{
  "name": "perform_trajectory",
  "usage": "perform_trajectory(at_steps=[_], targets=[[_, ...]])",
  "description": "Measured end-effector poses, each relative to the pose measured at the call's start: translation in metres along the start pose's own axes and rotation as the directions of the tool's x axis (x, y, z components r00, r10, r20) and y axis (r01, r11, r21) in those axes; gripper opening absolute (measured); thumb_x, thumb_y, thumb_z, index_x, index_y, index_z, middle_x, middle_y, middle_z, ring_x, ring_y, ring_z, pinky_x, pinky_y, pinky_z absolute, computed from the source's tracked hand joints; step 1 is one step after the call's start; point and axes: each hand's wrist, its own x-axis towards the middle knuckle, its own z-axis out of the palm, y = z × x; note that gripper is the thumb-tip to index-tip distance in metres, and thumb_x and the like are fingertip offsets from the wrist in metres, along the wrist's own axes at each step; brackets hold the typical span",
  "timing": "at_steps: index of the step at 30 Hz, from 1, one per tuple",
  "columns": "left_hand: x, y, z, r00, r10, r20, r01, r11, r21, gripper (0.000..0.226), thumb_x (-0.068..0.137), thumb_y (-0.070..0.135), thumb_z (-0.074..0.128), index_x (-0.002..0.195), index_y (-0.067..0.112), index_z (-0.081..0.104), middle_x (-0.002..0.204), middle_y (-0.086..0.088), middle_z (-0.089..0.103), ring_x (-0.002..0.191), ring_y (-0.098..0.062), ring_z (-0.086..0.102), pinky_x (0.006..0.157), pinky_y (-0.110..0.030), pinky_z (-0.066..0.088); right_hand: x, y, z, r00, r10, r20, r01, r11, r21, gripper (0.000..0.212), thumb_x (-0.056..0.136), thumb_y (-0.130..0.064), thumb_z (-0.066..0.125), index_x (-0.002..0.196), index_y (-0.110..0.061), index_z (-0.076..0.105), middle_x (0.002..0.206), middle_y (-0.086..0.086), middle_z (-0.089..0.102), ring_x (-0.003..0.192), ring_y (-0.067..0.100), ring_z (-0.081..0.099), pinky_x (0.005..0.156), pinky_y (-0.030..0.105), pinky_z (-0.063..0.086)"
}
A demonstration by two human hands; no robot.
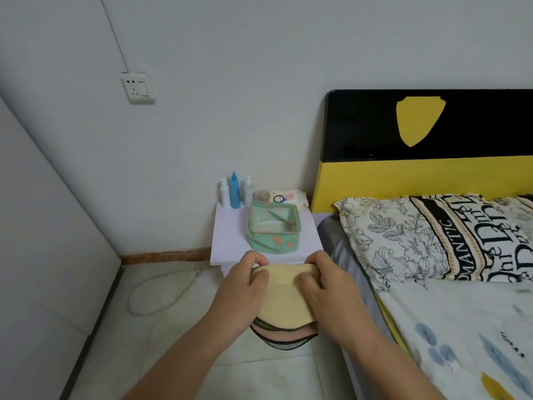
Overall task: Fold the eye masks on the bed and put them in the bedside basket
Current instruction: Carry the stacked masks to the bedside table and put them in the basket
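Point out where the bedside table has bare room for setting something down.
The white bedside table is bare along its left side, between the green basket and the left edge, in front of the bottles. A thin strip runs right of the basket. The back is crowded: bottles, a jar and a wipes pack. Both hands hold the eye masks at the front edge.

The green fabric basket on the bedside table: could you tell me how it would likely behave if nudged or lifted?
The green fabric basket looks soft: its rim sags unevenly, so it would probably buckle under a push instead of sliding cleanly. It appears nearly empty, so likely light. Being wide and low on the bedside table, it seems unlikely to tip.
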Motion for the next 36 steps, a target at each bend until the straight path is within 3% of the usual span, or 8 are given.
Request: perform_trajectory(at_steps=[6, 10, 13, 17, 21, 29, 36], targets=[[0.068, 0.005, 0.009, 1.0, -0.018, 0.017, 0.018, 0.999, 0.042, 0.024, 0.088, 0.017, 0.04, 0.075, 0.037, 0.044, 0.07, 0.004, 0.049, 0.057, -0.012, 0.042, 0.052, -0.027, 0.031, 0.067, 0.017, 0.0, 0.999, 0.032, 0.011, -0.032, 0.999, 0.014, 0.018, 0.084, -0.019, 0.049, 0.07, -0.027, 0.042, 0.061, -0.006, 0.047, 0.056, 0.004, 0.045, 0.053, 0.011, 0.038], [0.121, 0.005, 0.01, 1.0, -0.008, 0.031, 0.007, 0.999, 0.043, 0.027, 0.088, 0.014, 0.042, 0.074, 0.038, 0.044, 0.074, 0.007, 0.052, 0.056, -0.01, 0.043, 0.055, -0.026, 0.033, 0.118, 0.025, 0.004, 0.999, 0.036, 0.011, -0.036, 0.999, -0.009, 0.018, 0.086, -0.018, 0.048, 0.072, -0.028, 0.042, 0.063, -0.008, 0.048, 0.059, 0.003, 0.045, 0.047, 0.015, 0.031], [0.167, 0.001, 0.006, 0.999, -0.014, 0.049, 0.011, 0.999, 0.046, 0.028, 0.087, 0.016, 0.043, 0.073, 0.04, 0.044, 0.076, 0.003, 0.054, 0.056, -0.013, 0.043, 0.056, -0.028, 0.034, 0.159, 0.028, 0.011, 0.999, 0.047, 0.006, -0.047, 0.999, -0.005, 0.012, 0.086, -0.018, 0.047, 0.077, -0.025, 0.045, 0.064, -0.008, 0.047, 0.059, 0.006, 0.043, 0.049, 0.023, 0.029], [0.228, -0.004, 0.0, 0.997, -0.027, 0.065, 0.023, 0.997, 0.07, 0.027, 0.086, 0.017, 0.044, 0.072, 0.041, 0.044, 0.081, -0.001, 0.058, 0.06, -0.013, 0.045, 0.059, -0.03, 0.036, 0.213, 0.031, 0.023, 0.996, 0.09, 0.003, -0.09, 0.995, -0.035, 0.007, 0.086, -0.021, 0.046, 0.08, -0.025, 0.047, 0.064, -0.008, 0.047, 0.059, 0.005, 0.043, 0.05, 0.023, 0.031], [0.282, -0.009, -0.002, 0.991, -0.024, 0.133, 0.006, 0.991, 0.136, 0.023, 0.087, 0.019, 0.041, 0.077, 0.04, 0.042, 0.081, -0.003, 0.055, 0.06, -0.013, 0.046, 0.049, -0.026, 0.035, 0.26, 0.039, 0.036, 0.985, 0.174, 0.002, -0.174, 0.985, -0.011, 0.006, 0.086, -0.02, 0.045, 0.082, -0.022, 0.049, 0.064, -0.007, 0.05, 0.062, 0.011, 0.045, 0.053, 0.028, 0.034], [0.357, -0.022, 0.015, 0.98, -0.055, 0.189, 0.015, 0.978, 0.207, 0.021, 0.085, 0.015, 0.041, 0.089, 0.036, 0.04, 0.098, -0.006, 0.055, 0.067, -0.018, 0.051, 0.056, -0.028, 0.037, 0.332, 0.069, 0.05, 0.972, 0.222, 0.077, -0.218, 0.974, -0.059, 0.001, 0.087, -0.017, 0.047, 0.087, -0.017, 0.047, 0.078, 0.0, 0.054, 0.072, 0.019, 0.049, 0.062, 0.029, 0.035], [0.395, -0.036, 0.038, 0.978, -0.128, 0.162, 0.086, 0.966, 0.243, 0.022, 0.08, 0.011, 0.041, 0.081, 0.033, 0.042, 0.077, 0.011, 0.049, 0.074, -0.016, 0.051, 0.065, -0.032, 0.04, 0.377, 0.107, 0.06, 0.953, 0.231, 0.194, -0.204, 0.967, -0.15, 0.009, 0.086, -0.017, 0.047, 0.082, -0.021, 0.039, 0.074, -0.004, 0.048, 0.07, 0.018, 0.047, 0.058, 0.027, 0.032]])
